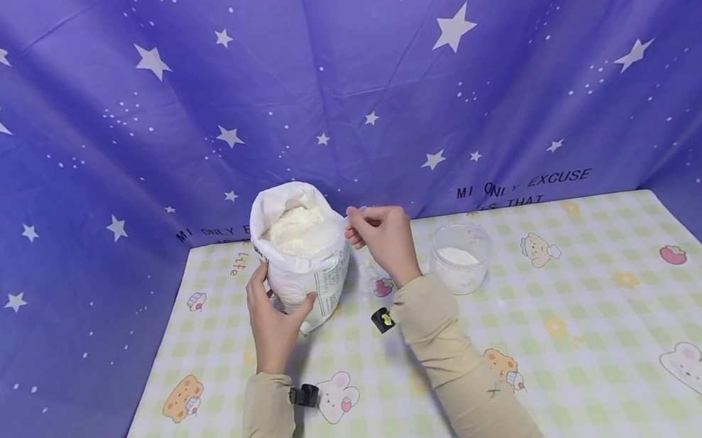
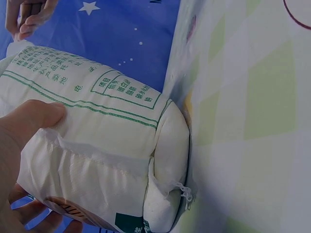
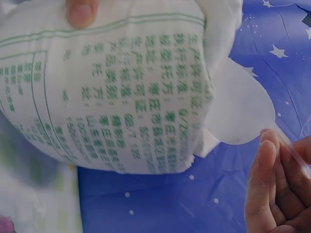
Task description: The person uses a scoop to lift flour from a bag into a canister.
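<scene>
An open white cloth flour bag point(image 1: 333, 289) with green print stands on the table, white powder point(image 1: 291, 232) showing in its mouth. Thumb and fingers of my left hand point(image 1: 276, 330) grip the bag from its left and front; in the left wrist view the thumb point(image 2: 41, 114) presses the printed face. At the bag's right rim, my right hand point(image 1: 386, 237) pinches the thin handle of a translucent plastic spoon point(image 3: 245, 109). The spoon's rounded bowl is beside the bag's mouth, partly hidden behind the bag in the right wrist view.
A clear round tub point(image 1: 461, 261) with white powder inside stands to the right of my right hand. The checkered tablecloth point(image 1: 594, 336) has cartoon prints. A purple star-patterned curtain point(image 1: 338, 92) hangs behind the table's back edge.
</scene>
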Available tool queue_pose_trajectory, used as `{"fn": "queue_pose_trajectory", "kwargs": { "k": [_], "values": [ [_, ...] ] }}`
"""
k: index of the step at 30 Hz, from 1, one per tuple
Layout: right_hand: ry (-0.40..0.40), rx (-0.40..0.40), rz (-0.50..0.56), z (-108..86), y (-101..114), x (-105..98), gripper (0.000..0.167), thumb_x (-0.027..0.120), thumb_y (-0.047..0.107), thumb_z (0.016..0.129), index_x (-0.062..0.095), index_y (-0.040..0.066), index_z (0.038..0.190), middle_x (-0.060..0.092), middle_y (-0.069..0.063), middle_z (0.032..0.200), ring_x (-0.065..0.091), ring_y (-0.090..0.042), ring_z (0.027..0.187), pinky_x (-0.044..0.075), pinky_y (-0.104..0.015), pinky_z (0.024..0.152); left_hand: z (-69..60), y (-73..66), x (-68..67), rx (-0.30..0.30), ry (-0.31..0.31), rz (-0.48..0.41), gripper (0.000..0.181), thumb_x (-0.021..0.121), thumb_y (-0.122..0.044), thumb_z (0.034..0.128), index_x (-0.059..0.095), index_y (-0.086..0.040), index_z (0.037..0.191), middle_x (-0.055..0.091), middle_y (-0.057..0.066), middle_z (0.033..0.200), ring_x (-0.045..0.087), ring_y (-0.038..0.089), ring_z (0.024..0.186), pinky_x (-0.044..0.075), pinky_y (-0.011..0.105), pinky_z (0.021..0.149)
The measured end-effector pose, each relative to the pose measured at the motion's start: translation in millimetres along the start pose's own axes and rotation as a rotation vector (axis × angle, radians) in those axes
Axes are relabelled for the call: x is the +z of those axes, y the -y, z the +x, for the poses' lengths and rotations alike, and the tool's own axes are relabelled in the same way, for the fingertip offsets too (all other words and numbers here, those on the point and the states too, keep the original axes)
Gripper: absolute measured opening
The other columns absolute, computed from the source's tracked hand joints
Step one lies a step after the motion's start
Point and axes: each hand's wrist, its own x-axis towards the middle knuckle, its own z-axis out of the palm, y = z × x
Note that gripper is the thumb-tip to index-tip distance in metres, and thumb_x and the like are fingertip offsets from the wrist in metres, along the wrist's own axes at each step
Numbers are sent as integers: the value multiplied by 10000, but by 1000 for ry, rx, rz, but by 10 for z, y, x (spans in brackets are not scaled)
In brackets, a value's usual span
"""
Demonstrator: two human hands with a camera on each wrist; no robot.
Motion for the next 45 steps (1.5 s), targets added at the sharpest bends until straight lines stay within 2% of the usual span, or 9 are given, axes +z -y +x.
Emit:
{"fn": "queue_pose_trajectory", "kwargs": {
  "k": [13,20,30,37,45],
  "values": [
    [63,23,29,-17,-85,152,298,655,158,961,744,-89,819,708,-196,716,644,-109,558,605,-263,566,0,10,1,16,-3,-3,919,879,-203,725,363,-90,1477,427,116,1442,412,256,1331,453,438,1065],
    [60,33,41,-43,-84,237,276,666,155,951,757,-76,832,705,-166,693,630,-96,552,571,-217,541,-3,12,0,16,-5,-8,925,878,-207,726,360,-83,1483,425,119,1444,414,254,1327,455,432,1053],
    [82,-5,-23,-79,-38,364,301,671,161,945,745,-41,735,690,-117,642,584,-83,513,519,-184,505,-1,-2,-1,7,-5,-4,920,873,-212,734,357,-83,1484,419,122,1449,412,253,1334,452,409,1062],
    [89,8,-56,-87,-40,403,272,687,177,934,768,-15,760,712,-99,660,623,-47,543,548,-166,558,5,5,-6,-2,-5,2,918,876,-221,730,362,-88,1479,419,116,1448,420,252,1321,447,395,1050],
    [110,-2,-62,-74,-70,412,290,696,188,931,763,-14,734,705,-94,643,592,-50,529,488,-158,515,9,6,-1,6,-2,4,906,870,-223,736,363,-91,1476,424,111,1442,420,251,1319,446,403,1047]
  ]
}}
